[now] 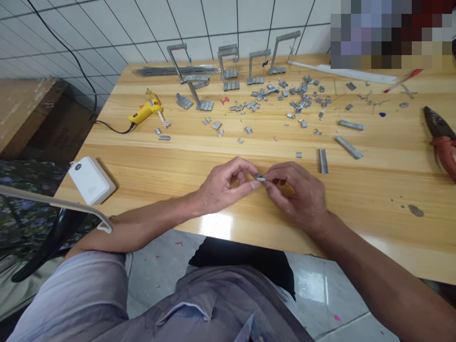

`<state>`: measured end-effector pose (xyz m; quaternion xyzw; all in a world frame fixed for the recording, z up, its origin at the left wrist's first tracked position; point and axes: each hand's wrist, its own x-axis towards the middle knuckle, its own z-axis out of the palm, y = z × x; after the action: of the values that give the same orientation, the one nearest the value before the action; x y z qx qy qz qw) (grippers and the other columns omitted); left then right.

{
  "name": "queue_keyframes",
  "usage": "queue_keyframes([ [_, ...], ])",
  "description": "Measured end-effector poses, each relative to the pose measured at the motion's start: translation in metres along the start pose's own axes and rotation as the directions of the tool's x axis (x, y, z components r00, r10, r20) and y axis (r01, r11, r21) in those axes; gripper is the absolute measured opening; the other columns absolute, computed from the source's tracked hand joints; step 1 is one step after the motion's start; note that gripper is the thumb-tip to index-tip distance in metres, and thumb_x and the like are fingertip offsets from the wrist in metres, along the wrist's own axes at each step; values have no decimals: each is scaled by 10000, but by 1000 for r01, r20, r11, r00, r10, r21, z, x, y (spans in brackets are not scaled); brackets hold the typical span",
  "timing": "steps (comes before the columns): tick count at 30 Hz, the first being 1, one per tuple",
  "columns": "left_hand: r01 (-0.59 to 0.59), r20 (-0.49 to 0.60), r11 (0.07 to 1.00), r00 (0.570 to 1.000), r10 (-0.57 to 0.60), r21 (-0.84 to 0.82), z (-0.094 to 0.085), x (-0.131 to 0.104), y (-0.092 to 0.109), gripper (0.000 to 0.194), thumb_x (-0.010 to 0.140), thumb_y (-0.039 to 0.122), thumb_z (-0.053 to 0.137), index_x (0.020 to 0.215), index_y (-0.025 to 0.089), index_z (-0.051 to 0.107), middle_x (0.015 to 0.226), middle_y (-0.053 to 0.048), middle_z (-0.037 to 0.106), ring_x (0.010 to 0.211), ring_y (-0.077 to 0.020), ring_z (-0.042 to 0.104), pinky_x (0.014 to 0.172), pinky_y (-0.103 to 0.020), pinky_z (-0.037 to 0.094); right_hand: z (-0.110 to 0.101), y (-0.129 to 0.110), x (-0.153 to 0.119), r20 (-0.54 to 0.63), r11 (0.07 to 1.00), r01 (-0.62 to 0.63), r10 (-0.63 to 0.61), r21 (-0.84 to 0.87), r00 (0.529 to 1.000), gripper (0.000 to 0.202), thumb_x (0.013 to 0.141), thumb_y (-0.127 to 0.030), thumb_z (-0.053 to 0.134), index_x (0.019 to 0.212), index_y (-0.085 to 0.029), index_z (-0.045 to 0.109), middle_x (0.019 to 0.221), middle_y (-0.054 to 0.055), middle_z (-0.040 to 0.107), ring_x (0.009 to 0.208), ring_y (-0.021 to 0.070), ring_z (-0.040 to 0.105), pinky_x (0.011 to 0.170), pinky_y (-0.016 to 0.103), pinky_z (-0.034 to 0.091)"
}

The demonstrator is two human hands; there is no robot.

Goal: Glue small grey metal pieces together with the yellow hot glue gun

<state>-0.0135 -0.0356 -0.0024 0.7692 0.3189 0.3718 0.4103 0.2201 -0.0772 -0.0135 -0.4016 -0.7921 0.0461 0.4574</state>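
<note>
Between the fingertips of both hands is a small grey metal piece [261, 178], held just above the wooden table near its front edge. My left hand [228, 185] pinches its left end between thumb and forefinger. On the other end, the thumb and forefinger of my right hand [298, 194] are closed. The fingers cover part of the piece, so its exact shape is hard to make out. Just beyond my right hand lie a grey metal channel strip [323, 161] and a tiny grey piece [299, 155].
Small frames of grey strips [228, 69] stand at the back. Metal scraps [302, 97] litter the table [171, 175]. A yellow glue gun [146, 111] and white power bank [91, 180] lie left, red-handled pliers [441, 140] right. Thin metal rods [171, 71] lie by the wall.
</note>
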Motion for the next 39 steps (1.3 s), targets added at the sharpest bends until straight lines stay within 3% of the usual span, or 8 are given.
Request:
queue_keyframes([
  [7,-21,-23,1000,1000,21,21,2,0,-5,154,1024,336,813,1074,211,739,709,52,608,598,-98,543,583,-226,438,0,-1,1,-2,1000,6,-6,-12,1000,171,1031,-112,724,1077,-270,677,1029,33,822,755,156,744,615,288,583],
  [14,-23,-17,999,1000,24,40,1,-1,-7,198,1037,385,826,1089,211,747,706,51,608,597,-100,541,581,-225,445,0,0,1,3,999,-13,13,32,1000,160,1038,-135,729,1108,-272,684,1012,31,816,740,162,736,613,300,582],
  [21,-180,-41,979,982,185,100,2,0,-7,138,1049,280,804,1153,208,748,908,-3,754,665,-86,617,634,-215,493,0,1,0,16,998,-18,17,61,1000,137,1048,-150,727,1107,-269,696,941,19,816,728,168,736,639,304,594],
  [26,-149,-14,983,988,152,110,1,0,-8,94,1069,296,776,1100,209,759,877,-14,762,666,-103,619,640,-235,497,0,0,0,21,997,-26,24,70,999,67,1078,-208,706,1096,-271,718,933,25,816,717,175,734,636,317,602],
  [31,-200,-38,974,978,204,105,3,-1,-11,45,1055,235,764,1088,207,752,925,-20,781,682,-95,635,645,-231,499,-1,-1,2,21,994,-13,11,111,1000,104,1047,-203,755,1114,-273,717,982,34,829,736,183,754,646,322,620],
  [35,-100,-43,993,994,102,61,3,-2,-8,212,1009,324,843,1163,215,746,793,28,704,634,-98,600,615,-230,484,-1,-1,3,-8,996,3,-2,87,1000,167,1027,-161,762,1128,-276,693,987,30,829,722,172,749,612,303,604],
  [39,103,23,989,995,-101,-108,-1,0,0,289,1009,424,838,1165,203,737,874,-10,736,643,-99,599,598,-234,484,1,0,3,-42,999,23,-21,41,999,221,1022,-141,759,1169,-282,673,978,12,819,697,156,723,601,293,587],
])
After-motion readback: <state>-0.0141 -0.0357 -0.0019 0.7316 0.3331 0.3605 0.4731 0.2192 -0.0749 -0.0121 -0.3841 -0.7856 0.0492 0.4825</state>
